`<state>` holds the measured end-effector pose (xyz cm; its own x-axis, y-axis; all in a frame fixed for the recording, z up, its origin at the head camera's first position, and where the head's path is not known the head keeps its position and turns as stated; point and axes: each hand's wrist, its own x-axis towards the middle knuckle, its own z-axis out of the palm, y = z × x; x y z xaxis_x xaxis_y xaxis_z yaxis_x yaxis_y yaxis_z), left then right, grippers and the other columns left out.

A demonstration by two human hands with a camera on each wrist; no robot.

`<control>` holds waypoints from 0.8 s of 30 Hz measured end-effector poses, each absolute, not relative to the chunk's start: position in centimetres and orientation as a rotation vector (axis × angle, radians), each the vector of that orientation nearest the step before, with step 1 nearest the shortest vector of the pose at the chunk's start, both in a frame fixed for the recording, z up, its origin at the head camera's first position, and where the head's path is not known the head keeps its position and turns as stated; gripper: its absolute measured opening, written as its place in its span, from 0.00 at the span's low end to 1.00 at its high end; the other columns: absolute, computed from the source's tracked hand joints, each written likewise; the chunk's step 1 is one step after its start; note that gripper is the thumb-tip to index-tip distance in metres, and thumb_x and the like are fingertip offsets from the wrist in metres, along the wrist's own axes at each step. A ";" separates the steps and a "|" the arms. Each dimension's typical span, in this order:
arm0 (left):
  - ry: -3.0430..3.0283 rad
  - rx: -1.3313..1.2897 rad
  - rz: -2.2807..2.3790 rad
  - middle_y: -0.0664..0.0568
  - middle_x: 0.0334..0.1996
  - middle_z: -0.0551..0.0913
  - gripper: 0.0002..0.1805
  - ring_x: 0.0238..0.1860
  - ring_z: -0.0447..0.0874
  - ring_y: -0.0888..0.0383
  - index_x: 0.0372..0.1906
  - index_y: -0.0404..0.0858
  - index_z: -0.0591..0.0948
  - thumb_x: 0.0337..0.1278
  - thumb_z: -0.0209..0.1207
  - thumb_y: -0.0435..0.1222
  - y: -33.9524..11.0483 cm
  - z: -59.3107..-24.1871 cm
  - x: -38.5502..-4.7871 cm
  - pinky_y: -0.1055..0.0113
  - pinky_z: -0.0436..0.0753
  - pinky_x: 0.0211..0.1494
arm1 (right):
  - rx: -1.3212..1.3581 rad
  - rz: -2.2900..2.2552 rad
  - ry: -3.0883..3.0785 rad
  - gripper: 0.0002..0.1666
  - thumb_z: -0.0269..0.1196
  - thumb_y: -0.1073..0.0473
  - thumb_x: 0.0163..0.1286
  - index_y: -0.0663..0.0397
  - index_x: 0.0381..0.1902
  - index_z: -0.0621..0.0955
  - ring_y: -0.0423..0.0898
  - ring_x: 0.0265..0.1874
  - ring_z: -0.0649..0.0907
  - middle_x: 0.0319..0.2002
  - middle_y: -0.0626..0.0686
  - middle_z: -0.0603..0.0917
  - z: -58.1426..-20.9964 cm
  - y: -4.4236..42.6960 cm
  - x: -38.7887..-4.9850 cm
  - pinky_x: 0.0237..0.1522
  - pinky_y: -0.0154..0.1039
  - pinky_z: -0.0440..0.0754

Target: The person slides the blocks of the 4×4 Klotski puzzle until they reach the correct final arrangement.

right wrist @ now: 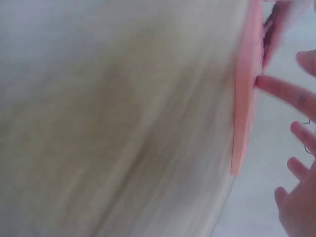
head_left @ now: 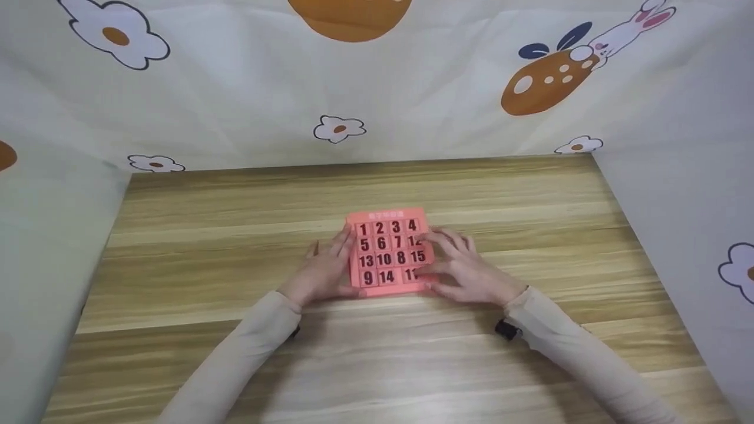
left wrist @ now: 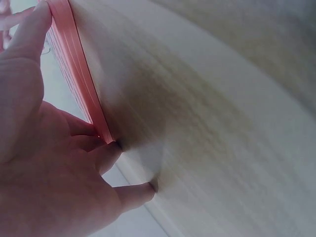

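A pink sliding number puzzle [head_left: 389,290] lies flat on the table, its tiles printed with black numbers. My left hand [head_left: 321,274] holds it by the left side, thumb at the near left corner and fingers along the edge. In the left wrist view, the fingertips [left wrist: 111,150] meet the pink frame's side, and the little finger touches the tabletop. From the right, my right hand [head_left: 465,268] reaches over the puzzle with fingers spread. One finger touches the tile marked 11 [head_left: 409,275] in the bottom row, partly covering it; another covers part of the 12 tile [head_left: 413,241].
The wood-grain table [head_left: 235,235] extends around the puzzle on all sides. A pale cloth [head_left: 247,106] with flowers and a rabbit print rises at the back, with pale walls left and right. A dark wrist strap [head_left: 506,330] shows beneath the right sleeve.
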<state>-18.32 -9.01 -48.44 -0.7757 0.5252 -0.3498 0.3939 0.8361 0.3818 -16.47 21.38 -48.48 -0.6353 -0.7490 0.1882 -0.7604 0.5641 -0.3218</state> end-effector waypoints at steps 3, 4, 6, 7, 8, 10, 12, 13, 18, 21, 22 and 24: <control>2.568 0.692 0.392 0.44 0.75 0.29 0.66 0.75 0.33 0.50 0.76 0.33 0.38 0.45 0.63 0.63 -9.0 -48.4 -18.3 0.39 0.39 0.71 | 1.384 0.566 -2.799 0.22 0.61 0.44 0.66 0.44 0.54 0.84 0.65 0.69 0.54 0.72 0.60 0.56 -48.6 21.0 -16.4 0.61 0.68 0.55; 2.569 0.693 0.387 0.44 0.75 0.29 0.66 0.75 0.33 0.50 0.76 0.33 0.38 0.45 0.63 0.63 -9.0 -48.4 -18.3 0.39 0.40 0.71 | 1.375 0.565 -2.811 0.23 0.60 0.43 0.67 0.43 0.57 0.82 0.65 0.69 0.54 0.73 0.61 0.55 -48.6 20.9 -16.4 0.62 0.68 0.55; 2.568 0.691 0.378 0.44 0.75 0.29 0.67 0.75 0.33 0.50 0.76 0.33 0.37 0.45 0.63 0.63 -8.9 -48.4 -18.3 0.39 0.39 0.71 | 1.310 0.582 -2.830 0.24 0.60 0.44 0.68 0.45 0.58 0.81 0.65 0.70 0.53 0.73 0.61 0.54 -48.5 20.8 -16.5 0.62 0.68 0.54; 2.568 0.692 0.381 0.43 0.75 0.29 0.66 0.75 0.34 0.50 0.76 0.33 0.38 0.45 0.64 0.63 -9.0 -48.3 -18.3 0.38 0.39 0.71 | 1.265 0.590 -2.834 0.23 0.59 0.45 0.69 0.46 0.58 0.81 0.65 0.70 0.54 0.73 0.61 0.55 -48.4 20.8 -16.6 0.62 0.69 0.53; 2.568 0.690 0.374 0.44 0.75 0.29 0.67 0.75 0.34 0.50 0.76 0.33 0.37 0.45 0.63 0.63 -9.0 -48.3 -18.3 0.39 0.39 0.71 | 1.223 0.596 -2.839 0.23 0.59 0.46 0.69 0.48 0.57 0.82 0.65 0.70 0.54 0.73 0.61 0.55 -48.4 20.8 -16.7 0.62 0.69 0.53; 2.568 0.686 0.371 0.44 0.75 0.28 0.67 0.75 0.34 0.50 0.76 0.33 0.37 0.46 0.63 0.63 -9.0 -48.3 -18.3 0.39 0.39 0.71 | 1.172 0.592 -2.840 0.22 0.59 0.47 0.70 0.51 0.56 0.82 0.64 0.70 0.54 0.72 0.62 0.57 -48.4 21.1 -16.8 0.62 0.70 0.53; 2.567 0.683 0.376 0.44 0.75 0.28 0.67 0.75 0.34 0.50 0.76 0.34 0.37 0.46 0.63 0.63 -9.0 -48.4 -18.3 0.39 0.39 0.71 | 1.179 0.611 -2.835 0.20 0.60 0.48 0.69 0.52 0.52 0.84 0.63 0.70 0.54 0.71 0.61 0.59 -48.4 21.4 -16.9 0.63 0.69 0.52; 2.566 0.683 0.378 0.44 0.75 0.28 0.66 0.75 0.34 0.50 0.76 0.34 0.36 0.46 0.63 0.63 -9.0 -48.4 -18.3 0.39 0.39 0.71 | 1.202 0.630 -2.824 0.18 0.60 0.48 0.69 0.52 0.48 0.86 0.63 0.69 0.55 0.70 0.60 0.60 -48.4 21.5 -16.9 0.63 0.69 0.52; 2.568 0.675 0.393 0.45 0.75 0.27 0.66 0.75 0.33 0.50 0.76 0.34 0.36 0.46 0.63 0.62 -9.0 -48.3 -18.4 0.38 0.38 0.70 | 1.269 0.714 -2.769 0.12 0.61 0.51 0.68 0.51 0.37 0.88 0.62 0.69 0.56 0.68 0.58 0.65 -48.2 21.5 -17.1 0.64 0.65 0.50; 2.572 0.678 0.390 0.45 0.75 0.27 0.66 0.75 0.34 0.50 0.76 0.34 0.36 0.46 0.63 0.63 -9.0 -48.3 -18.3 0.38 0.38 0.70 | 1.226 0.713 -2.768 0.13 0.60 0.53 0.68 0.51 0.43 0.87 0.63 0.69 0.56 0.68 0.61 0.64 -48.3 21.2 -17.4 0.64 0.65 0.51; 2.572 0.676 0.393 0.45 0.75 0.27 0.66 0.75 0.34 0.50 0.76 0.34 0.36 0.46 0.63 0.63 -9.0 -48.3 -18.2 0.38 0.38 0.70 | 1.219 0.701 -2.778 0.14 0.60 0.53 0.68 0.50 0.46 0.86 0.63 0.69 0.56 0.69 0.62 0.63 -48.4 21.0 -17.4 0.64 0.65 0.51; 2.575 0.674 0.398 0.44 0.75 0.28 0.66 0.75 0.35 0.49 0.76 0.34 0.37 0.45 0.64 0.63 -9.0 -48.3 -18.2 0.38 0.38 0.70 | 1.228 0.667 -2.799 0.17 0.60 0.52 0.68 0.48 0.52 0.85 0.64 0.69 0.55 0.70 0.62 0.61 -48.5 20.7 -17.5 0.63 0.66 0.52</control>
<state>-18.16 -9.05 -48.29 -0.7810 0.5199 -0.3460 0.3910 0.8391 0.3782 -17.45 20.73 -48.48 -0.6920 -0.6993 0.1790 -0.7049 0.6012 -0.3765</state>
